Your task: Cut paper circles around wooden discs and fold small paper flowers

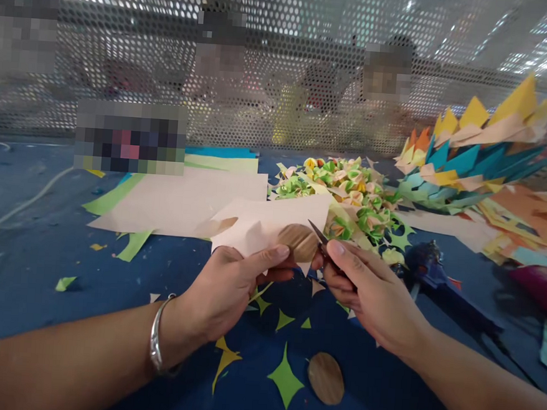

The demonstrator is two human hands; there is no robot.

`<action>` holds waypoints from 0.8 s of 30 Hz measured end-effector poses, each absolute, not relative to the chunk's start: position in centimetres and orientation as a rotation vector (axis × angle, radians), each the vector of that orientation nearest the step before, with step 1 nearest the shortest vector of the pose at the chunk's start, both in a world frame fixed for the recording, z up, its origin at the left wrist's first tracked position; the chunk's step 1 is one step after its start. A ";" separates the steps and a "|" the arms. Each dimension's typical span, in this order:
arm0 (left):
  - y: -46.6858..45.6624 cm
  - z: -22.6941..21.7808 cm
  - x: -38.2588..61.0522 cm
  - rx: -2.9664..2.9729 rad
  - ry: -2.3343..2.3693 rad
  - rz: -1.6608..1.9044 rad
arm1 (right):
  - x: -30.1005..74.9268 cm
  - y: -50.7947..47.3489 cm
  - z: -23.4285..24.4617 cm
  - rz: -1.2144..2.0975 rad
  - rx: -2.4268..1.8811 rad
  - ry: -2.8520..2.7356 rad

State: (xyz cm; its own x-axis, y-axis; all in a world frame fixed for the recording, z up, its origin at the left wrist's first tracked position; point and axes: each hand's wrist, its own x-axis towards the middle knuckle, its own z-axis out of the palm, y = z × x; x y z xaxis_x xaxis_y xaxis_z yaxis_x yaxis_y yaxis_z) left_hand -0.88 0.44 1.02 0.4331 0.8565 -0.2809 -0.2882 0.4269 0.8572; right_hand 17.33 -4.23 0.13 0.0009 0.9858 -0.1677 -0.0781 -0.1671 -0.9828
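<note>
My left hand (231,277) is closed on a pale pink sheet of paper (263,214), its thumb pressing a round brown wood-grain disc (298,242) against it. The sheet's lower edge has cut, pointed outlines. Closed on dark scissors (319,233), my right hand (366,283) keeps the blades by the disc's right edge. The scissor handles are mostly hidden by my fingers. A second wood-grain disc (325,378) lies on the blue table below my hands, beside a green star-shaped scrap (285,381) and a yellow scrap (226,359).
Behind my hands lie larger pink sheets (184,202) and a heap of small folded paper pieces (350,185). A dark blue glue gun (441,279) with a cord rests at right, before a layered paper construction (473,156). A perforated metal screen (273,74) stands behind, people beyond it.
</note>
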 end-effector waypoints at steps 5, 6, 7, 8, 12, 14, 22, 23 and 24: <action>0.6 0.8 -0.9 0.829 0.805 0.820 | 17.4 -4.2 0.0 1.416 -1.254 -0.989; 0.6 0.8 -0.8 0.828 0.802 0.823 | 17.4 -4.2 0.0 1.426 -1.247 -0.973; 0.6 0.8 -0.8 0.826 0.799 0.825 | 17.4 -4.2 0.0 1.435 -1.241 -0.957; 0.6 0.8 -0.8 0.822 0.797 0.826 | 17.4 -4.2 0.0 1.441 -1.236 -0.945; 0.5 0.7 -0.8 0.801 0.791 0.829 | 17.3 -4.2 0.1 1.453 -1.239 -0.910; 0.5 0.7 -0.8 0.787 0.786 0.833 | 17.2 -4.2 0.2 1.463 -1.240 -0.901; 0.3 0.8 -0.5 0.714 0.777 0.853 | 17.0 -4.1 0.4 1.490 -1.227 -0.892; 0.3 0.8 -0.5 0.715 0.778 0.854 | 17.0 -4.1 0.5 1.496 -1.223 -0.895; 0.3 0.8 -0.5 0.719 0.782 0.856 | 17.0 -4.1 0.5 1.501 -1.220 -0.896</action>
